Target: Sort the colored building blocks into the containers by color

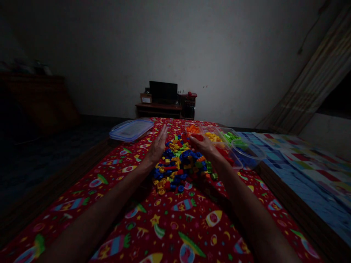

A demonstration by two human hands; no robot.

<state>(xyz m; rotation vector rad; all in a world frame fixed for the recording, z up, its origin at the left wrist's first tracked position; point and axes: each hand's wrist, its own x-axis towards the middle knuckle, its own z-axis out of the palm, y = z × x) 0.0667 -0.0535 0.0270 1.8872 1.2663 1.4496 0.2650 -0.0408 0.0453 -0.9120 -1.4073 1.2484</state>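
Note:
A loose heap of small building bricks (175, 171) in blue, yellow, red, green and orange lies on the table. My left hand (158, 147) is held at the heap's left edge, fingers stretched out and nothing in them. Over the heap's right side, my right hand (204, 145) is closed on a red brick (196, 137). Just beyond it stands a clear divided container (238, 166). Orange bricks (192, 129), yellow bricks (213, 137), green bricks (230, 137) and red bricks (225, 155) sit apart in it. Blue bricks (246, 157) lie at its right end, by a clear round rim.
A clear lid with a blue edge (132, 130) rests at the table's far left. Red patterned cloth (175, 226) covers the table. On the right is a bed with a checked cover (309, 157). A dark screen (163, 91) stands on a low cabinet by the wall.

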